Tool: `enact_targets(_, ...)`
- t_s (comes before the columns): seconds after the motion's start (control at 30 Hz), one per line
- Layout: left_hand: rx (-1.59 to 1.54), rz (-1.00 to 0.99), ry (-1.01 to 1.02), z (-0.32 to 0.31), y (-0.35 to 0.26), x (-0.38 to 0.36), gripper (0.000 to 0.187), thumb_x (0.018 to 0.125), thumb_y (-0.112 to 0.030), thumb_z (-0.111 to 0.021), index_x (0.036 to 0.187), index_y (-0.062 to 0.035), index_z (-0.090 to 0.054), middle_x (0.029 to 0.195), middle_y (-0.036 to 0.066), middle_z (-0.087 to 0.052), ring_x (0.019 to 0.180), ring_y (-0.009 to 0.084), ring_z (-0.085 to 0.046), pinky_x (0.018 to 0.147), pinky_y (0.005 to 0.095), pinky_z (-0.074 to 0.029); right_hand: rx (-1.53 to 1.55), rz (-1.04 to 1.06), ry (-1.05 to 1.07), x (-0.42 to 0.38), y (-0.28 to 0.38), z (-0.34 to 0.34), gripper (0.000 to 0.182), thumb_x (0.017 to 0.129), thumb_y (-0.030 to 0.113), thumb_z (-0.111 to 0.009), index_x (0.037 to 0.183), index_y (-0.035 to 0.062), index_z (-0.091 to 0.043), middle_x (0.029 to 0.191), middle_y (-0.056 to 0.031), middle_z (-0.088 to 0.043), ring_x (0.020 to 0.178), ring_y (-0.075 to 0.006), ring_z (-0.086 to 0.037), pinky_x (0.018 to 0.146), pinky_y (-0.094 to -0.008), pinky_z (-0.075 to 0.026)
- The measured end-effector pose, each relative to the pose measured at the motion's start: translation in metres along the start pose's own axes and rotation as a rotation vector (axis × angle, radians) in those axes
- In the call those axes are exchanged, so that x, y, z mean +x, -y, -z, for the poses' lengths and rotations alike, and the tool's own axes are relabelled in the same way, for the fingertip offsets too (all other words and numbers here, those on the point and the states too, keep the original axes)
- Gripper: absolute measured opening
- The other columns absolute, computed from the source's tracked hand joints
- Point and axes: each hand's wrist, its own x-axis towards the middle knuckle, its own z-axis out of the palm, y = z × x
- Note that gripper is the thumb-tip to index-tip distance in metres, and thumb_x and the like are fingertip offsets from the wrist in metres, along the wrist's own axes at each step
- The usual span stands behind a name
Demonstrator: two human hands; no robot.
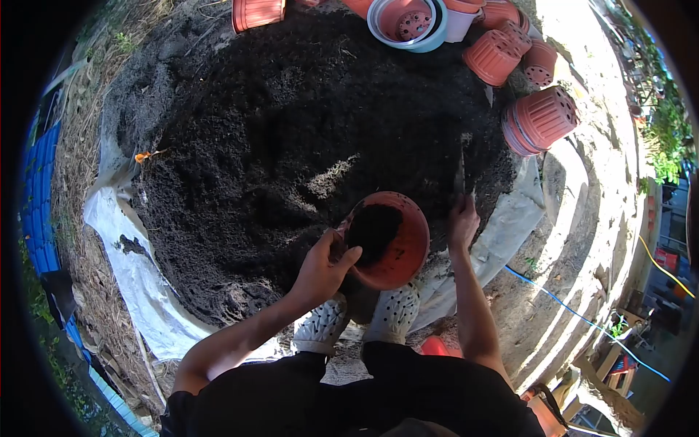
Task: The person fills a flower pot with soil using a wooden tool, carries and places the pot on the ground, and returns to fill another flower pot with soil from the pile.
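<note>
A reddish-brown plastic pot (412, 251) is tilted above the near edge of a heap of dark soil (240, 146), with some soil inside it. My left hand (325, 266) grips the pot's left rim, thumb toward the inside. To the right of the pot, my right hand (464, 222) is closed round the handle of a narrow trowel (460, 171), whose blade points away from me over the soil. The blade's far end is hard to make out against the dark soil.
Stacked reddish pots (540, 120) lie at the right back, beside a pale blue pot (408, 44). Another pot (258, 13) stands at the back left. A white sheet (138, 269) shows under the heap. A blue hose (575, 313) crosses the ground at right.
</note>
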Motion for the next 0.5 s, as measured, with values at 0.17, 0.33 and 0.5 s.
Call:
enact_targets(0.17,-0.149,0.076,-0.041,0.0,0.008,0.006,0.025,0.1,-0.022,-0.069,0.094,-0.0033,-0.054,0.079,0.0,-0.054,0.07,0.0065,-0.051,0.063,0.0259,-0.046,0.204,0.078,0.229,-0.036,0.06,0.002,0.026,0.104,0.027,-0.052,0.096,0.0044,-0.063,0.081,-0.0286,-0.066,0.082,-0.0505,-0.065,0.065,-0.056,-0.048)
enact_targets(0.33,-0.321,0.148,-0.08,0.008,-0.002,0.022,0.022,0.101,-0.022,-0.066,0.096,-0.0042,-0.054,0.084,0.001,-0.058,0.075,0.0076,-0.059,0.067,0.0278,-0.055,0.348,0.181,0.241,-0.027,0.055,0.005,0.027,0.105,0.026,-0.052,0.095,0.0032,-0.062,0.073,-0.0245,-0.065,0.073,-0.0475,-0.066,0.059,-0.0481,-0.049)
enact_targets(0.5,-0.427,0.197,-0.086,0.021,-0.015,0.029,0.023,0.101,-0.024,-0.066,0.097,-0.0043,-0.055,0.085,0.003,-0.062,0.074,0.0122,-0.065,0.067,0.031,-0.058,0.363,0.29,0.297,-0.027,0.057,0.046,0.012,0.101,0.015,-0.061,0.097,0.0034,-0.062,0.065,-0.0144,-0.061,0.06,-0.0329,-0.066,0.054,-0.0411,-0.049)
